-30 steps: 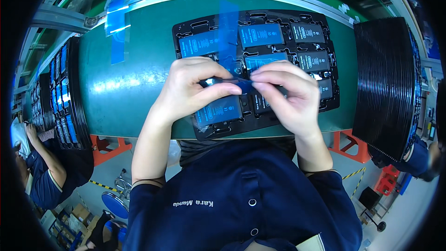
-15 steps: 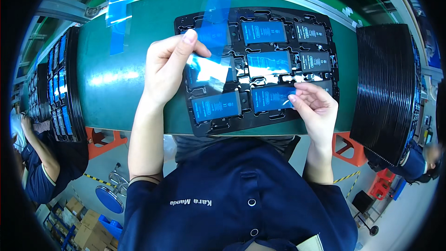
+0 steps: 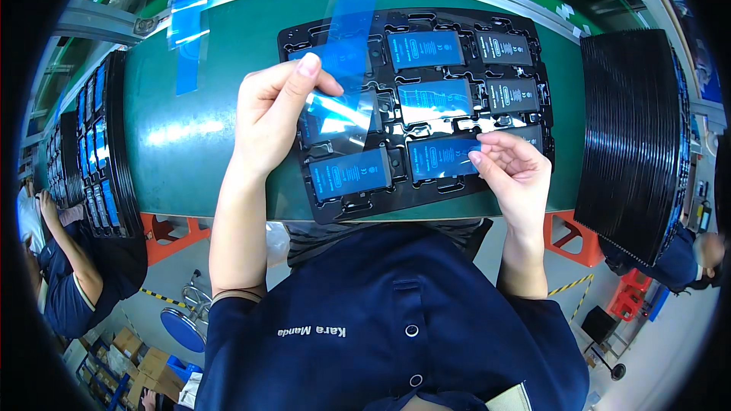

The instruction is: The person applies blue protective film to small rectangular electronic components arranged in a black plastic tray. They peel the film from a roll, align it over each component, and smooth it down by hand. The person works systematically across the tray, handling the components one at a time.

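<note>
Two hands, left hand (image 3: 270, 118) pinching blue film (image 3: 346, 61) (translucent), black tray (image 3: 533, 76)

A green work surface (image 3: 198, 144) is seen across the middle of the frame. A black tray (image 3: 426, 190) of flat battery packs is laid on it at centre. Stacked black trays (image 3: 632, 137) are set at the right, another stack (image 3: 91, 144) at the left. Blue film strips (image 3: 186, 38) are stuck at the upper left.
</note>
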{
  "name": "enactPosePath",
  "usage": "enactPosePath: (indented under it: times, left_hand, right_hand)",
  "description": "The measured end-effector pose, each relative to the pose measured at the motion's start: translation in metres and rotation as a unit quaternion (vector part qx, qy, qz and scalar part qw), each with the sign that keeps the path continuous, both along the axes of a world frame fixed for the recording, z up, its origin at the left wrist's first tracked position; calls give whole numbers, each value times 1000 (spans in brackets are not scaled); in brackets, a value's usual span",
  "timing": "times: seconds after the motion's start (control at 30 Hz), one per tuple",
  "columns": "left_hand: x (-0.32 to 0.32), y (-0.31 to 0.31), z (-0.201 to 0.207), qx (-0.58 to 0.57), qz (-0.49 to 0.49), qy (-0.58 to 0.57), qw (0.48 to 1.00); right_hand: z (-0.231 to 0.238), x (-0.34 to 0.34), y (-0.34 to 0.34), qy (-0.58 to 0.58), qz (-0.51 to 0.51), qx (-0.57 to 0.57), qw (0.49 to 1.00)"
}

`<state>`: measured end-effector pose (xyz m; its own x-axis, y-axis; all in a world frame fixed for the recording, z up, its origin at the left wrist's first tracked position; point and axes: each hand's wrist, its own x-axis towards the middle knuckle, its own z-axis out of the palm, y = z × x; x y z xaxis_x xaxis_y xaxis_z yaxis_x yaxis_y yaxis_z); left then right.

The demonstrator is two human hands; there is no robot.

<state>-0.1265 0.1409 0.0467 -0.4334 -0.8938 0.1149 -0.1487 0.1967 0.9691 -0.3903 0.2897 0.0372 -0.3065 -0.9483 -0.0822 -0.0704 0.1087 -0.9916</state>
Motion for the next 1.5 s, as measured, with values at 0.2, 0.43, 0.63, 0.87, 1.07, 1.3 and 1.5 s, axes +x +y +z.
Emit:
enactPosePath:
  times: [0.2, 0.43, 0.63, 0.87, 1.07, 1.3, 1.5]
  left_hand:
    - [-4, 2, -2, 7, 11, 36, 999]
    - [-5, 2, -2, -2, 2, 31, 1000]
    - [-6, 3, -1, 5, -13, 37, 999]
    - [-3, 2, 3, 0, -35, -1, 999]
    - [-5, 7, -7, 46, -98, 71, 992]
    - [-25, 19, 3, 15, -200, 38, 979]
    - [-25, 19, 4, 27, -179, 57, 982]
  right_hand:
    - [-1, 0, 0, -2, -1, 3, 1000]
    - [-4, 1, 0, 15, 1, -7, 1000]
    - [-5, 2, 0, 37, -3, -8, 999]
    - [-10, 6, 0, 115, -14, -25, 993]
    - [16, 24, -9, 335, 2, -28, 942]
    - [22, 33, -41, 275, 83, -168, 943]
    - [8, 49, -55, 21, 141, -86, 986]
